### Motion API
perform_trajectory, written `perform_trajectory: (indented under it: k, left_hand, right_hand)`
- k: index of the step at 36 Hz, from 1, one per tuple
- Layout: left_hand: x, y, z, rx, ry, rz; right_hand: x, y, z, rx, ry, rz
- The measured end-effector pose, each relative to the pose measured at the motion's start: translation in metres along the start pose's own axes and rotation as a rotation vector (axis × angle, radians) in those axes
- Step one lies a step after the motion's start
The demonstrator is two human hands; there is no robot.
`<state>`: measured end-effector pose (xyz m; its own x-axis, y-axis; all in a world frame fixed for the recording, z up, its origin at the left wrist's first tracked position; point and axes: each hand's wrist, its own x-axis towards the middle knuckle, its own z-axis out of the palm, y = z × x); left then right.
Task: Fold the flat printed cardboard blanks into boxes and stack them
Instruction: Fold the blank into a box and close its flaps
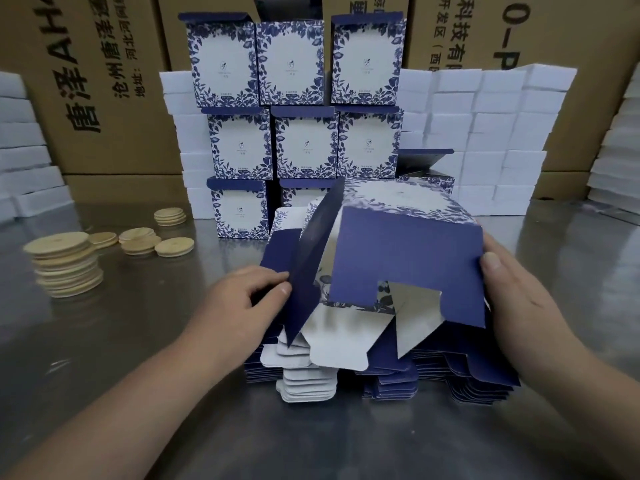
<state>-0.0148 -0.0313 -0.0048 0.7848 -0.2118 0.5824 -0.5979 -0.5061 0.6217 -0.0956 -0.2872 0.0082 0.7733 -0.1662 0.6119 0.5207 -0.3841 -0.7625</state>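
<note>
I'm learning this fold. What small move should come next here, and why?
Probably fold the side flap pinched by the left hand inward: the box, steadied by the right hand, is opened up, yet its bottom flaps stand unlocked.

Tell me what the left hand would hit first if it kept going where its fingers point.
The left hand points right, straight into the dark blue flap it pinches on the half-folded box.

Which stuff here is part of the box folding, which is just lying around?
Job: half-folded box, held by left hand and right hand; pile of flat blanks under it; stacked finished boxes behind.
Lying about: wooden discs, white blocks, brown cartons.
</note>
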Motion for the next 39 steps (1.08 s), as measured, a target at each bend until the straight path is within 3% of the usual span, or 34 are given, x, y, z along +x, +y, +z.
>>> perform_trajectory:
  k: [6, 12, 18, 21, 25, 32, 39]
  left_hand:
    - [0.000, 0.007, -0.007, 0.094, -0.085, 0.062]
    - [-0.005, 0.012, -0.009, 0.097, -0.125, 0.113]
    - [-0.007, 0.011, -0.010, 0.018, -0.116, 0.043]
    - [-0.009, 0.009, -0.009, -0.050, -0.066, 0.039]
    - [-0.011, 0.010, -0.008, -0.005, -0.030, 0.131]
    - [-0.010, 0.024, -0.010, -0.090, 0.005, 0.288]
    - [-0.017, 0.031, -0.005, -0.126, 0.008, 0.148]
  right_hand:
    - [0.011, -0.020, -0.002, -0.144, 0.106, -0.023]
    - [0.025, -0.045, 0.001, -0.285, -0.030, -0.003]
    - [0.020, -0.049, 0.020, -0.094, 0.027, -0.014]
    - [0.006, -0.041, 0.030, -0.138, -0.151, -0.092]
    - [-0.004, -0.031, 0.033, -0.382, -0.313, -0.205]
    - [-0.005, -0.028, 0.032, -0.317, -0.211, -0.269]
    - [-0.010, -0.021, 0.032, -0.283, -0.192, -0.181]
